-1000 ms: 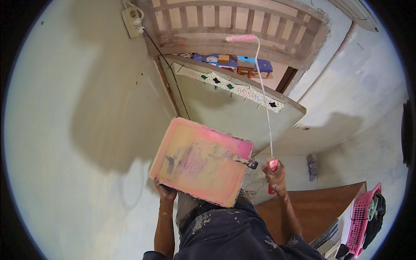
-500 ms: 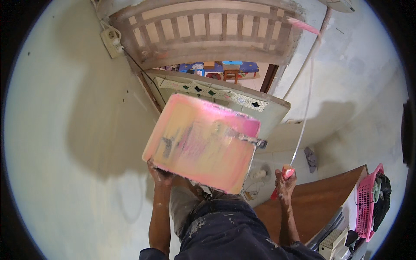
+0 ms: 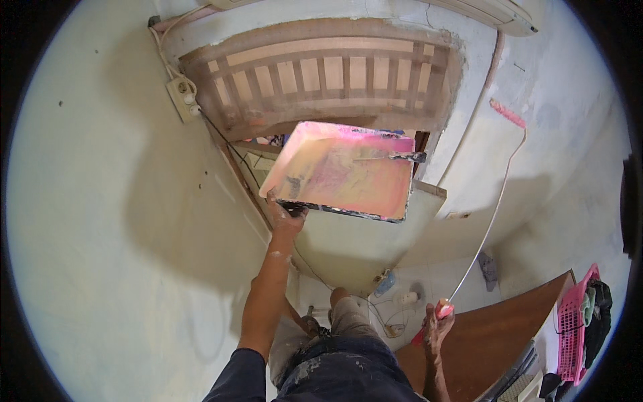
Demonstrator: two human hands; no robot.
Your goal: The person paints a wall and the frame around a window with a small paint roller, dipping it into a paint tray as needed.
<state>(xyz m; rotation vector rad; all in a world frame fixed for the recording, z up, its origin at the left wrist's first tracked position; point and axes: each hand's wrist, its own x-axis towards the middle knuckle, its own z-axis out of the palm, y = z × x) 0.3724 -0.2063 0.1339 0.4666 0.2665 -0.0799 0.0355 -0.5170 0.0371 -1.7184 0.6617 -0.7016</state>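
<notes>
My left hand (image 3: 287, 213) grips the near left corner of a paint tray (image 3: 321, 194), held out in front of me. Pink and tan paint coats its inside. A putty knife or flat brush, its kind not clear, rests with its paint-smeared handle (image 3: 410, 157) over the tray's right edge. At right, the fingers of my right hand (image 3: 439, 323) are wrapped round the red handle of a paint roller (image 3: 479, 248). Its long thin metal rod rises to a narrow pink roller sleeve (image 3: 507, 113) near the right wall; whether it touches cannot be told.
A wooden slatted transom (image 3: 331, 74) spans the far wall above a door panel (image 3: 348, 251). Sockets with cords (image 3: 182, 94) hang on the left wall. An air conditioner (image 3: 489, 13) is at the top. Lower right are a brown board (image 3: 495, 321) and a pink basket of cloths (image 3: 576, 328).
The tray has moved forward, away from my body, with my left arm stretched further. The roller sleeve has swung down and right; my right hand is slightly lower.
</notes>
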